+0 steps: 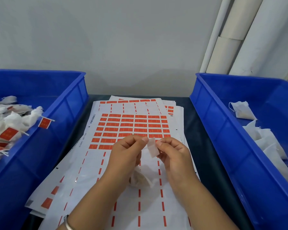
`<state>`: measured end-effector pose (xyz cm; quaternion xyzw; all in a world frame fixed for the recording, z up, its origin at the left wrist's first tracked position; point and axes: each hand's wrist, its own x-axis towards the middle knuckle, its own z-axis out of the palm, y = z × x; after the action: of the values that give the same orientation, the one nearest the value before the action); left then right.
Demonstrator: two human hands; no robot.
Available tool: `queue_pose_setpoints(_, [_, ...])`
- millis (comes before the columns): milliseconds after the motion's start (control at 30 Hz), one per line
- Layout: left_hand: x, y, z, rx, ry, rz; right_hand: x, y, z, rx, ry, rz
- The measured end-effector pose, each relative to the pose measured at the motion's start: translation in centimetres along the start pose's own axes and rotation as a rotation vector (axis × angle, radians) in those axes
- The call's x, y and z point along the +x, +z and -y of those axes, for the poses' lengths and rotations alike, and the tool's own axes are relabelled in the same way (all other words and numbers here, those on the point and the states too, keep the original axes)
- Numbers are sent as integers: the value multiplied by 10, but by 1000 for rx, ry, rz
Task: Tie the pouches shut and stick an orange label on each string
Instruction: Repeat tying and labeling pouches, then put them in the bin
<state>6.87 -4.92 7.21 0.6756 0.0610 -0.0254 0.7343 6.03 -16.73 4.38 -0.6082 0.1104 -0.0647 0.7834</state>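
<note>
Pinching a pale label (153,147) between them, the two hands met just below the middle of the frame, above the label sheets. The left hand (126,156) gripped the label's upper left edge with thumb and forefinger, and the right hand (173,154) held its right edge the same way, the remaining fingers of both curled in. The label showed its whitish back (its printed face was turned away, so its colour could not be told from here). Under the left hand, low in the centre, a white pouch (140,179) hung or lay against the sheets, partly hidden by the palm; whether the left hand's lower fingers also clasped it was unclear, and its string could not be made out.

The stack of label sheets (133,128) filled the centre of the frame on a dark table (204,146), with a block of orange labels remaining in the upper middle and bare backing with thin orange strips lower down.

At the left edge of the frame stood a blue bin (70,103) holding tied pouches (15,123) with orange labels on their strings, one label (44,123) sticking out over the bin's inner wall. At the right edge a second blue bin (211,113) held plain white pouches (243,110) without labels. White rolls (231,39) leaned against the wall in the upper right. A metal bangle (68,224) showed on the left wrist at the bottom edge.
</note>
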Motion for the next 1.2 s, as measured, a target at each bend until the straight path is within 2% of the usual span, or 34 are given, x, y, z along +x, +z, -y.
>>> queue_pose_setpoints(267, [0, -4, 6, 183, 226, 92, 3, -4, 4, 203, 114, 84])
queue_pose_setpoints(400, [1, -7, 9, 392, 372, 117, 5, -6, 4, 208, 127, 111])
queue_pose_setpoints(767, [5, -10, 16, 710, 663, 181, 9, -8, 2, 169, 129, 111])
queue_pose_setpoints(867, [6, -11, 19, 725, 666, 171, 9, -8, 2, 147, 96, 109])
queue_pose_setpoints(1000, [9, -12, 19, 586, 626, 116, 8, -6, 2, 66, 39, 145])
queue_pose_setpoints(1200, [14, -11, 17, 460, 399, 41, 5, -1, -1, -141, -81, 139])
